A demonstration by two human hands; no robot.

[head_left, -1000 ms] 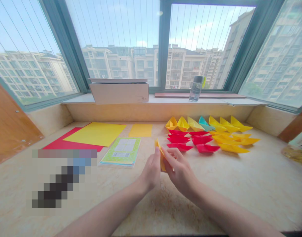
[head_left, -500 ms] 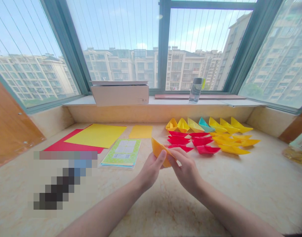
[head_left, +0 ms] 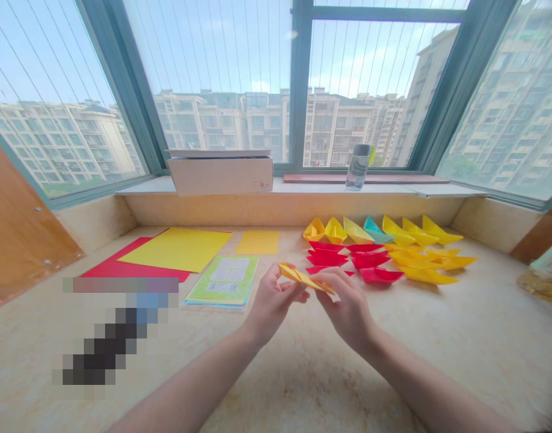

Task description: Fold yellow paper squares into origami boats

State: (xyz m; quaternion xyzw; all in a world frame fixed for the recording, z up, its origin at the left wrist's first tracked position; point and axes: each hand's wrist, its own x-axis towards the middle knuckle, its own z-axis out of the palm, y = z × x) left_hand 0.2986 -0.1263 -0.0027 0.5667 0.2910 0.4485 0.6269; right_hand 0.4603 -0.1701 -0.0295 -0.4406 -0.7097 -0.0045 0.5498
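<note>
Both my hands pinch a folded orange-yellow paper piece (head_left: 303, 278) above the marble countertop (head_left: 438, 337). My left hand (head_left: 271, 300) grips its left end with closed fingers. My right hand (head_left: 346, 304) grips its right end from above. The piece lies nearly flat, seen edge-on. Just behind it sit rows of finished paper boats: red ones (head_left: 348, 258), yellow ones (head_left: 420, 261), and a single teal one (head_left: 374, 226).
Large yellow (head_left: 177, 248) and red (head_left: 122, 264) sheets lie at the left, with a small orange sheet (head_left: 258, 242) and a green paper pack (head_left: 224, 278). A cardboard box (head_left: 220, 171) and a bottle (head_left: 359, 166) stand on the windowsill. A blurred patch covers the lower left.
The folded paper has turned from upright between my hands to nearly flat, and both hands have risen slightly while staying pinched on its ends.
</note>
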